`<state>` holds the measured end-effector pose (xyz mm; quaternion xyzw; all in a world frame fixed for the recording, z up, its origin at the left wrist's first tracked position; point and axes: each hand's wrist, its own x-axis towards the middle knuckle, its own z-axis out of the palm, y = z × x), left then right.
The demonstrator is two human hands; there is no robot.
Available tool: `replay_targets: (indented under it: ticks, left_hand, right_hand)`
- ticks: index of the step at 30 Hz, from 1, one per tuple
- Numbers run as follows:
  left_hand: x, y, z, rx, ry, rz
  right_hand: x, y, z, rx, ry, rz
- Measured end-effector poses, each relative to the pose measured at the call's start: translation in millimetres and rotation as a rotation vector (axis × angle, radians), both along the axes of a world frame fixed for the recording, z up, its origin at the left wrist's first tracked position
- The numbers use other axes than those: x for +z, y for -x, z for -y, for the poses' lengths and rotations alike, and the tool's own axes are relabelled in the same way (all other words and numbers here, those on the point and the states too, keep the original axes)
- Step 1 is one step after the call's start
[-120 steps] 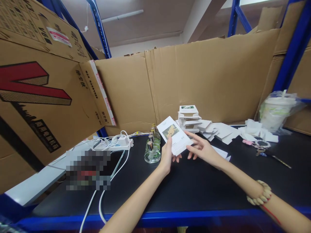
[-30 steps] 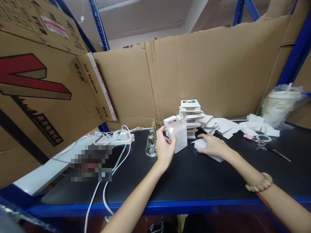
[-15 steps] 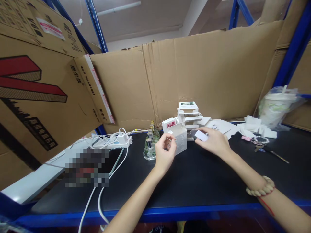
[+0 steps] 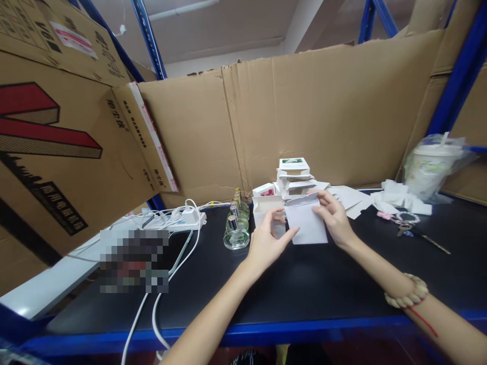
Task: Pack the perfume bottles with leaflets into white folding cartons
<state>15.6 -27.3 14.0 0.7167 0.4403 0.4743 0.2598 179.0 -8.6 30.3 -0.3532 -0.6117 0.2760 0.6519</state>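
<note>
My right hand (image 4: 335,220) grips a white folded card piece (image 4: 307,223) by its upper right edge, fingers behind and thumb in front. The piece is tilted with its broad face towards me and a bent flap along its top. At its left edge, my left hand (image 4: 268,237) has thumb and fingers apart, the thumb tip at the card's face. Partly hidden by that hand, a white box (image 4: 267,204) stands with its top flap up. A row of glass bottles (image 4: 236,238) with silver and gold caps stands left of it.
Behind the hands are stacked white boxes (image 4: 294,175) and flat white cartons (image 4: 348,198). To the right lie crumpled white papers (image 4: 399,197), keys (image 4: 406,225) and a bagged drink cup (image 4: 433,165). A power strip (image 4: 198,221) and white cables (image 4: 155,314) occupy the left.
The white card piece has come round to show its broad face. My left hand has opened from a pinch beside it, and the standing box sits slightly further left.
</note>
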Motion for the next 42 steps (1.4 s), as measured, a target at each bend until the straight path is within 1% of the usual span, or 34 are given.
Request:
replay_targets:
  ticks: [4,7,10,14,18,23,28,32,36,39,42]
  left_hand:
    - [-7.9,-0.6,-2.8,-0.027,0.028,-0.074]
    - [-9.4,0.3,-2.7,-0.034,-0.019,-0.147]
    - [-6.8,1.7,-1.1,0.014,-0.084,-0.283]
    - [-3.6,1.9,1.3,0.080,-0.142,-0.522]
    - [-2.0,1.1,2.0,0.103,-0.137,-0.617]
    - [1.6,2.0,1.1,0.127,-0.075,-0.624]
    - [1.6,3.6,-0.2,0.117,-0.074,-0.580]
    - [-0.1,3.5,-1.0,0.121,-0.081,-0.572]
    - [-2.9,2.5,-0.5,0.070,-0.083,-0.563]
    - [-7.8,0.9,-0.5,0.026,-0.150,-0.543]
    - [-13.1,-0.2,-1.9,0.060,-0.282,-0.553]
  right_hand:
    - [2.1,4.2,4.5,0.108,0.186,-0.078]
    - [1.5,5.8,6.4,0.138,0.255,-0.097]
    - [1.1,6.3,5.9,0.134,0.255,-0.082]
    - [1.2,6.3,3.6,0.083,0.237,-0.035]
    - [-0.6,5.9,1.0,0.027,0.193,0.019]
    - [-6.1,5.9,-2.3,0.049,0.054,0.136]
    - [-9.9,5.9,-5.1,-0.001,0.074,0.172]
    - [-10.0,6.3,-4.9,-0.011,0.073,0.186]
    - [-9.4,7.9,-2.9,-0.033,0.080,0.189]
    - [-9.4,8.7,-2.3,-0.049,0.099,0.154]
    - [-11.1,8.4,-3.2,-0.080,0.108,0.119]
